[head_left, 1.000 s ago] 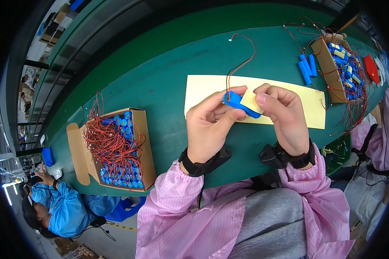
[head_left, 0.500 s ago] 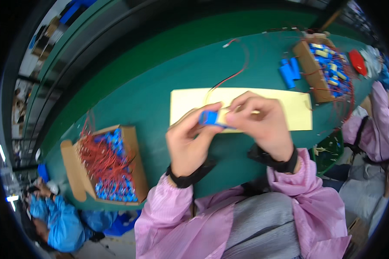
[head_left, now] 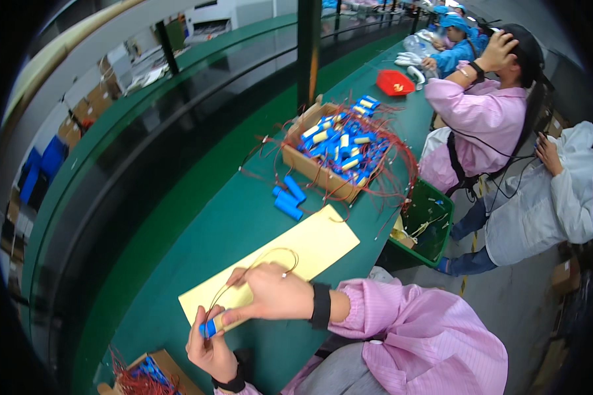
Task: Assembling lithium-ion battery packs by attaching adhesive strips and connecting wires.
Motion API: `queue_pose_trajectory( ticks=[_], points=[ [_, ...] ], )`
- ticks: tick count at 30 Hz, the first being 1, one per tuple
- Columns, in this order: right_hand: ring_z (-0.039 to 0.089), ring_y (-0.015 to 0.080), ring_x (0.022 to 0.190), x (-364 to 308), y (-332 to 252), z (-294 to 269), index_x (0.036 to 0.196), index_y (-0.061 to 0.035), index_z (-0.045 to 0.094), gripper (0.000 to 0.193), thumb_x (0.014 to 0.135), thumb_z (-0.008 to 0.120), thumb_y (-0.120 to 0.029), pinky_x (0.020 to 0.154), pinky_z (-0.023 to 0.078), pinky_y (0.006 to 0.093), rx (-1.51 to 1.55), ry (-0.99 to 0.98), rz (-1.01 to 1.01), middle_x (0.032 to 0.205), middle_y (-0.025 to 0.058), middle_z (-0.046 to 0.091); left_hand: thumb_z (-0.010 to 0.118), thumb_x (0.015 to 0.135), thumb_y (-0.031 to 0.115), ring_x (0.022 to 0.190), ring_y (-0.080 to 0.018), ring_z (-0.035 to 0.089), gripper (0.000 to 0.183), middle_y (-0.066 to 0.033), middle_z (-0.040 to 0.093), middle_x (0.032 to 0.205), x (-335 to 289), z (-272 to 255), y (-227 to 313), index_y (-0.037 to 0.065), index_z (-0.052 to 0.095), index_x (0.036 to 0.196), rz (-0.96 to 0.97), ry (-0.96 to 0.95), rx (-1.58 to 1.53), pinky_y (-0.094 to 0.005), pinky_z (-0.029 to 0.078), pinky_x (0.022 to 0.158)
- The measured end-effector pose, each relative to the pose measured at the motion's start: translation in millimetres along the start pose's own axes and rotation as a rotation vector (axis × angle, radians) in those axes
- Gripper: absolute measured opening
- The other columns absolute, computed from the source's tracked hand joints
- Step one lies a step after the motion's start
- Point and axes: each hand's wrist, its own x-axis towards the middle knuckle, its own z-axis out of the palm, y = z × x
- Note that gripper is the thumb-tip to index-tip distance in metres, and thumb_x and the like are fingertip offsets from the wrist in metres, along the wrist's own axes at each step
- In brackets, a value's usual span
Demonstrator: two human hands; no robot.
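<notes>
A small blue battery pack (head_left: 207, 328) with a pale yellow patch on its side is held low in the picture. My left hand (head_left: 211, 355) is closed around its blue end, fingertips gripping it from below. From the right, my right hand (head_left: 277, 293) presses thumb and fingers onto the yellow patch. A thin dark lead (head_left: 270, 250) rises from the pack and loops over my right hand to a small white plug. Beneath both hands lies a pale yellow sheet (head_left: 329, 234) on the green table (head_left: 211, 243).
Past the sheet lie several loose blue cells (head_left: 287, 204). A cardboard box (head_left: 316, 170) beyond them is full of blue packs with red leads. Another box (head_left: 168, 368) is at lower left. A green bin (head_left: 435, 227) stands beside the table; a person in pink (head_left: 481, 125) sits farther along.
The view has swung to the right, showing more of the table's far end and the people there. Both hands still grip the pack; its lead now loops over my right hand.
</notes>
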Motion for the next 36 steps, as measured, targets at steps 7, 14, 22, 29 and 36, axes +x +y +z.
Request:
queue_pose_trajectory(
  ticks=[7,14,22,29,36],
  points=[
    [0.066,0.0252,0.072,-7.9,-16.0,10.7,0.118,-0.0051,0.051,0.06,0.083,0.062,-0.053,0.067,0.05,0.0352,0.133,-0.024,-0.025,0.101,0.013,0.066,0.046,0.099,0.028,0.105,-0.0232,0.057,0.053,-0.0187,0.055,0.124,0.2,2.4,4.9,-0.005,0.034,0.139,-0.353,-0.068,-0.424,-0.0331,0.045,0.092],
    [0.061,0.0299,0.094,-9.9,-22.6,1.9,0.122,-0.0116,0.049,0.045,0.084,0.061,-0.033,0.08,0.049,0.0371,0.296,-0.152,-0.135,0.112,0.0112,0.059,0.044,0.099,0.024,0.088,-0.0166,0.058,0.045,-0.011,0.06,0.105,4.3,5.9,6.0,-0.004,0.043,0.133,-0.412,-0.013,-0.54,-0.0267,0.047,0.077],
    [0.056,0.0286,0.104,-10.8,-12.2,8.5,0.125,-0.0074,0.05,0.042,0.091,0.055,-0.03,0.086,0.046,0.035,0.323,-0.045,-0.193,0.118,0.0111,0.055,0.044,0.1,0.03,0.079,-0.0112,0.054,0.043,-0.0057,0.06,0.098,-7.4,2.0,-32.6,0.001,0.044,0.131,-0.437,-0.27,-0.302,-0.0237,0.043,0.07],
    [0.056,0.0255,0.1,-5.7,-5.6,13.2,0.108,-0.0058,0.058,0.026,0.097,0.045,-0.026,0.086,0.046,0.0355,0.299,-0.037,-0.216,0.107,0.0073,0.059,0.049,0.099,0.026,0.104,-0.0125,0.05,0.045,-0.0053,0.052,0.12,-3.9,15.2,3.3,0.0,0.04,0.135,-0.403,-0.361,-0.38,-0.0245,0.04,0.088],
    [0.057,0.0259,0.092,-9.8,-12.5,5.5,0.104,-0.0072,0.06,0.027,0.097,0.045,-0.028,0.081,0.046,0.0371,0.235,-0.073,-0.169,0.103,0.0091,0.06,0.046,0.099,0.029,0.095,-0.0123,0.05,0.042,-0.0052,0.055,0.116,-8.7,4.6,-17.6,-0.001,0.047,0.13,-0.47,-0.416,-0.339,-0.0236,0.04,0.081]
  ],
)
